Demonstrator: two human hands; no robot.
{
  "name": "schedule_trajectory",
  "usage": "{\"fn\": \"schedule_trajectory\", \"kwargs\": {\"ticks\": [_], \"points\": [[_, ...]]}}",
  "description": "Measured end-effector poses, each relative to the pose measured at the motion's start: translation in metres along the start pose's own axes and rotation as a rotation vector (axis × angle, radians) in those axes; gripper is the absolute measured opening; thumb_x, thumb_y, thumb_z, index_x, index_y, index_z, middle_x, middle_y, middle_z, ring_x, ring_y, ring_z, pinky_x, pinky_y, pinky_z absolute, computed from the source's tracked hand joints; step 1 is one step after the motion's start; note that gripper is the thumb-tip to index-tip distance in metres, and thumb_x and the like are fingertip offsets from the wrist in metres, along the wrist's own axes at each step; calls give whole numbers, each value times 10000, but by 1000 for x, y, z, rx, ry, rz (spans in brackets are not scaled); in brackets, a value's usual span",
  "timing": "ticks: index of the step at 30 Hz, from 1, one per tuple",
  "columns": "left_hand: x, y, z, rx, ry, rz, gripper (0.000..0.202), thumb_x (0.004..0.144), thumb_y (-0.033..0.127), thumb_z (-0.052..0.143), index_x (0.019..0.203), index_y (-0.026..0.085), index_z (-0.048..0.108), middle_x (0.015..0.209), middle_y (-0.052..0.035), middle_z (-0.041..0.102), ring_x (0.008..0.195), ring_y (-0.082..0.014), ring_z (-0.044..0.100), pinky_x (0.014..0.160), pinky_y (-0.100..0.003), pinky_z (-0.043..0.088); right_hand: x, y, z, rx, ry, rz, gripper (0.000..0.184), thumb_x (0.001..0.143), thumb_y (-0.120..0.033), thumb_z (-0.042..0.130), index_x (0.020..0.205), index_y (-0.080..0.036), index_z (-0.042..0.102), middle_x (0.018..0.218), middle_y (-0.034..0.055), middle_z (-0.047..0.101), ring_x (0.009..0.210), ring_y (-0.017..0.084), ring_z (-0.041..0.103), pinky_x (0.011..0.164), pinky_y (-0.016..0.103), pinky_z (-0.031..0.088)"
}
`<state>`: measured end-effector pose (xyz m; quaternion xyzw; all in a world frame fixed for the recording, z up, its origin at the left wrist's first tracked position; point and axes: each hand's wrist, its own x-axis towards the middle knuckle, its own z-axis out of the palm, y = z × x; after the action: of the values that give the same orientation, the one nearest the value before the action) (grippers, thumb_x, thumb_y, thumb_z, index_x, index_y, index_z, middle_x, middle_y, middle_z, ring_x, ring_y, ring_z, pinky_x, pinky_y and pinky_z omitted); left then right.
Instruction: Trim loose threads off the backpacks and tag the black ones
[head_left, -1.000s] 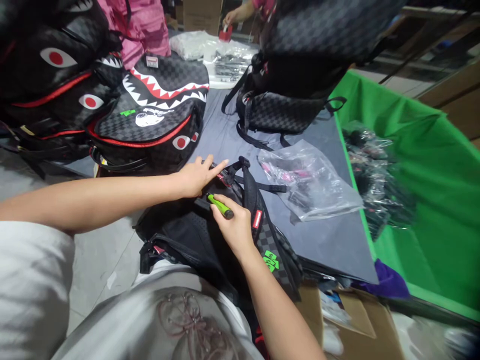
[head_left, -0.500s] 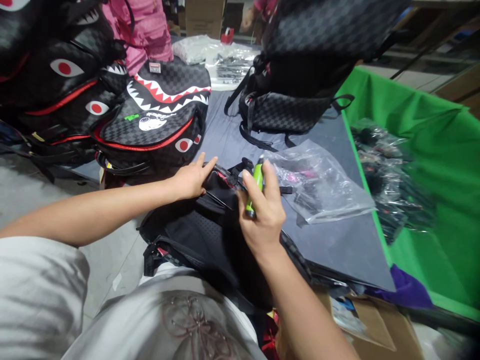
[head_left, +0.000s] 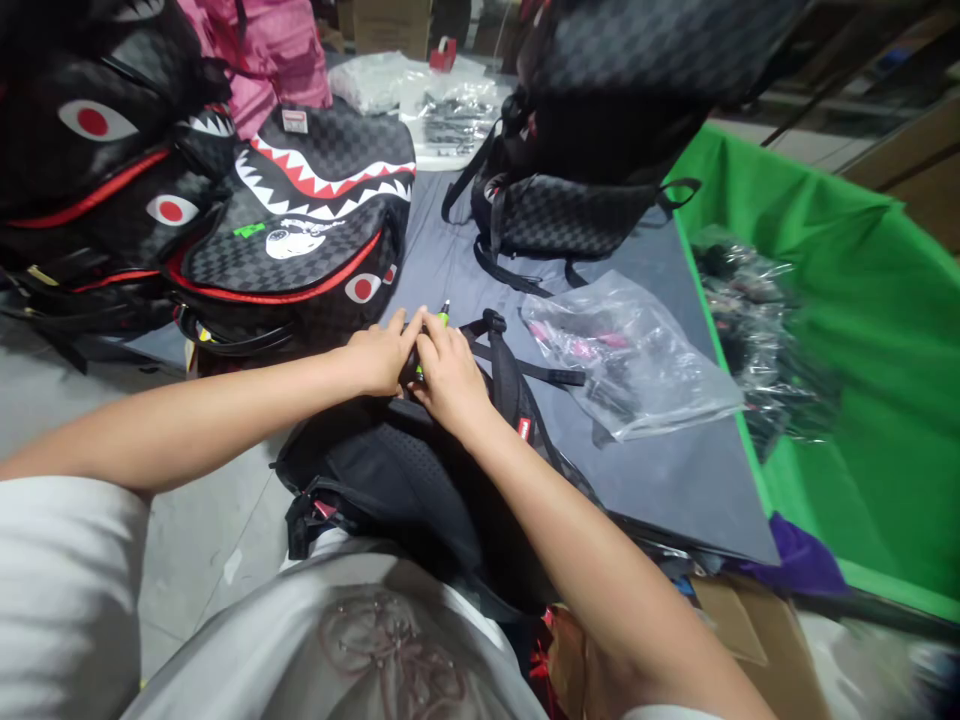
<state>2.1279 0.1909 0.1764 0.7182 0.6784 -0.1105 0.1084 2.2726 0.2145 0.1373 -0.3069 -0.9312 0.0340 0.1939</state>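
Note:
A black backpack point(head_left: 405, 480) lies back-up at the near edge of the grey table point(head_left: 675, 480), partly over my lap. My left hand point(head_left: 379, 355) rests on its top end, fingers together and pressing down. My right hand point(head_left: 448, 372) is closed round a small green tool point(head_left: 444, 316), whose tip pokes out above my fingers. The two hands touch each other over the top of the backpack. What lies under my fingers is hidden.
Shark-face backpacks point(head_left: 300, 230) are piled at the left. A checkered backpack point(head_left: 585, 190) stands at the back. A clear plastic bag point(head_left: 630, 365) lies to the right. A green-lined bin point(head_left: 847, 330) holds more bags. A cardboard box point(head_left: 750, 640) sits below.
My right hand, raised with the green tool half a second ago, has come down and left to meet my left hand on the backpack top. The left hand barely moved.

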Motion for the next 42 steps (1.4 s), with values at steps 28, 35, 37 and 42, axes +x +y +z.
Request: {"fn": "schedule_trajectory", "kwargs": {"ticks": [28, 35, 37, 42], "points": [[2, -12, 0, -37, 34, 143, 996, 806, 301, 601, 1567, 163, -26, 1506, -194, 339, 1186, -290, 577, 876, -313, 489, -52, -22, -40, 561, 188, 344, 188, 895, -330, 585, 962, -194, 697, 864, 30, 735, 741, 173, 684, 711, 274, 531], [7, -13, -5, -68, -30, 189, 1016, 773, 224, 582, 1562, 110, -46, 1495, -229, 334, 1214, -300, 561, 919, -327, 479, -42, -12, -42, 391, -33, 311, 185, 861, -287, 660, 1014, -213, 735, 988, 49, 744, 894, 211, 698, 826, 325, 525], [8, -14, -5, -68, -37, 186, 1021, 771, 224, 581, 1564, 140, -57, 1499, -220, 340, 1209, -294, 568, 919, -325, 478, -46, -10, -43, 403, -19, 262, 198, 864, -289, 668, 1037, -217, 731, 1013, 57, 739, 957, 216, 689, 870, 336, 523], [6, -13, -5, -48, -18, 169, 1012, 794, 268, 589, 1566, 188, -60, 1522, -198, 321, 1208, -283, 570, 900, -312, 479, -48, -9, -39, 433, 15, 208, 193, 866, -249, 663, 1044, -209, 728, 997, 51, 752, 918, 207, 701, 858, 339, 530]]}}
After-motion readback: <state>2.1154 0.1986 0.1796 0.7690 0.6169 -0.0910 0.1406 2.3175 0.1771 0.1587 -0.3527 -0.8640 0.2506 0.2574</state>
